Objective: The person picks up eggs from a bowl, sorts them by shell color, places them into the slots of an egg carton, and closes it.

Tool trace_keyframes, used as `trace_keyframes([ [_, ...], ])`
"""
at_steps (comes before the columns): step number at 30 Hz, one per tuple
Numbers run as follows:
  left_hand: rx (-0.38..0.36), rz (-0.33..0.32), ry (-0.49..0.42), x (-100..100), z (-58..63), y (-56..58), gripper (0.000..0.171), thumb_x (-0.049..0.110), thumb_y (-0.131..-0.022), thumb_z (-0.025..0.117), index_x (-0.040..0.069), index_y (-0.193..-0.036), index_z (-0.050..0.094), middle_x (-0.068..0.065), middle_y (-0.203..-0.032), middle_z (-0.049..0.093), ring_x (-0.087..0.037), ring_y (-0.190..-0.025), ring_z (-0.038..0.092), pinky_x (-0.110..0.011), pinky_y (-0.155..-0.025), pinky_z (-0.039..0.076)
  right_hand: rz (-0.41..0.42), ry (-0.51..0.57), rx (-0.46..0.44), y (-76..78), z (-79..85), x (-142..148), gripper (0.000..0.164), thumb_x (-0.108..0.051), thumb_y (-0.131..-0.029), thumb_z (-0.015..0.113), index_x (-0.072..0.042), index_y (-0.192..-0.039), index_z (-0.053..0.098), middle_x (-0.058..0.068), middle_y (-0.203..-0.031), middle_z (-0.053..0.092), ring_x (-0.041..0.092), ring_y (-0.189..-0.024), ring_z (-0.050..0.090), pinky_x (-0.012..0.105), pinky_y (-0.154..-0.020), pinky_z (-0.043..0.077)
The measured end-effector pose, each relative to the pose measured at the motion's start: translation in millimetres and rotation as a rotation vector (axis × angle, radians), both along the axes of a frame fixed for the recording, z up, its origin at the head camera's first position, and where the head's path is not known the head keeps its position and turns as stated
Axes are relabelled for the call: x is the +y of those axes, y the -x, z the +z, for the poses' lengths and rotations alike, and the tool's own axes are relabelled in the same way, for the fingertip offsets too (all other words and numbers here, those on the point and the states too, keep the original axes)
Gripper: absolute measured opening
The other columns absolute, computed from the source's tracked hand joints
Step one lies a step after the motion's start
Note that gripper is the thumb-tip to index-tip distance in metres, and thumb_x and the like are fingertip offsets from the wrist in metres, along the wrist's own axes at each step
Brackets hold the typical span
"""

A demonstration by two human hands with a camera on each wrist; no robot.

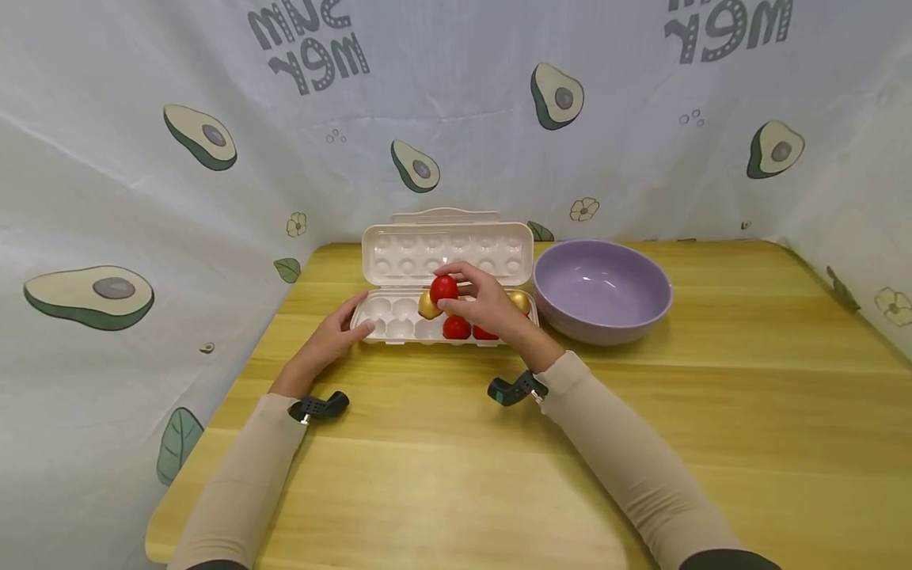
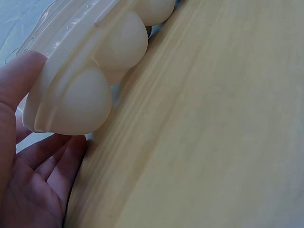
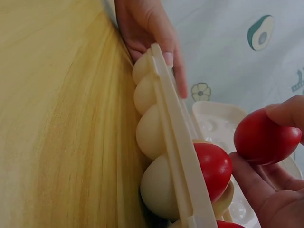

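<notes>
A cream plastic egg carton stands with its lid raised at the back. My left hand grips its left end; in the left wrist view the thumb lies over the rim and the other fingers are at the end wall. Above the middle of the carton, my right hand pinches a red egg between thumb and fingers. Beneath it, a gold egg and a red egg sit in cups. More red and gold eggs fill the right side, partly hidden by my right hand.
A purple bowl stands just right of the carton on the wooden table. Behind the table hangs a white curtain printed with avocados. Cups on the carton's left side hold no eggs.
</notes>
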State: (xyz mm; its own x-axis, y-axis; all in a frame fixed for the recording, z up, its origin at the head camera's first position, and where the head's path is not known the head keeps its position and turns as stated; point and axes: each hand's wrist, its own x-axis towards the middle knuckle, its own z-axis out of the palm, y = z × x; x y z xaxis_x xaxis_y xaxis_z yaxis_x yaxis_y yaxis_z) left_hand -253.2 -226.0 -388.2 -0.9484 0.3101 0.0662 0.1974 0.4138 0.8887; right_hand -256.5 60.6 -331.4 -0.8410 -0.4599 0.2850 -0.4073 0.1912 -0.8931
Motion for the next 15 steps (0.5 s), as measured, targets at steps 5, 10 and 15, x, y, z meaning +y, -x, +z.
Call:
trace_keyframes([
  [5, -0.001, -0.002, -0.009, 1.4, 3.5, -1.8, 0.064, 0.018, -0.091, 0.054, 0.008, -0.144, 0.02, -0.012, -0.148, 0.016, -0.025, -0.134, 0.017, -0.041, -0.108, 0.017, -0.015, -0.003, 0.003, 15.9, -18.2, -2.1, 0.042, -0.017, -0.083, 0.066, -0.011, -0.122, 0.051, 0.009, -0.118, 0.054, 0.029, -0.103, 0.055, 0.039, -0.083, 0.048],
  [10, -0.004, -0.008, -0.007, 2.6, 5.5, -3.8, 0.065, 0.017, -0.091, 0.054, 0.007, -0.144, 0.019, -0.012, -0.149, 0.014, -0.026, -0.135, 0.015, -0.042, -0.108, 0.016, -0.04, -0.051, 0.042, 22.8, -30.0, -4.4, 0.04, -0.025, -0.081, 0.068, -0.02, -0.118, 0.054, 0.0, -0.113, 0.055, 0.022, -0.1, 0.056, 0.035, -0.081, 0.049],
  [15, -0.009, -0.014, -0.025, 1.1, 1.1, -2.6, 0.065, 0.019, -0.091, 0.054, 0.009, -0.144, 0.018, -0.01, -0.149, 0.013, -0.024, -0.136, 0.012, -0.042, -0.108, 0.014, -0.063, -0.101, 0.081, 20.0, -32.1, -5.6, 0.037, -0.026, -0.081, 0.068, -0.024, -0.115, 0.055, -0.005, -0.11, 0.056, 0.018, -0.099, 0.056, 0.033, -0.079, 0.05],
])
